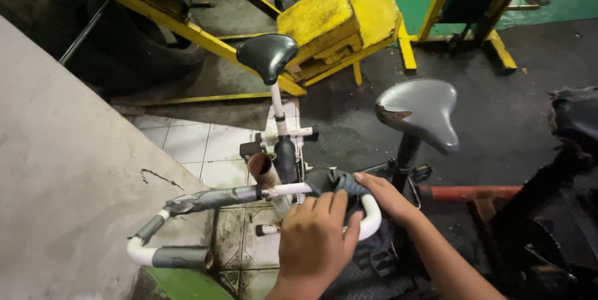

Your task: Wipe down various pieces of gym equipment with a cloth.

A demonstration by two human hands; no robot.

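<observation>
Both hands rest on the right end of a white handlebar (283,190) of an exercise bike. A dark grey cloth (333,182) is draped over that curved end. My left hand (316,238) presses down on the cloth from the near side, fingers curled over the bar. From the right, my right hand (387,195) grips the cloth against the bar. The bar's left end (187,201) carries worn grey foam grips and nobody touches it. A rusty open tube (261,167) stands just behind the bar.
A small black saddle (268,55) on a white post and a worn grey saddle (420,110) stand beyond the bar. Yellow machine frames (339,20) fill the back. A concrete wall (62,169) is on the left, a torn black seat (576,113) at the right edge, dirty white tiles (199,144) below.
</observation>
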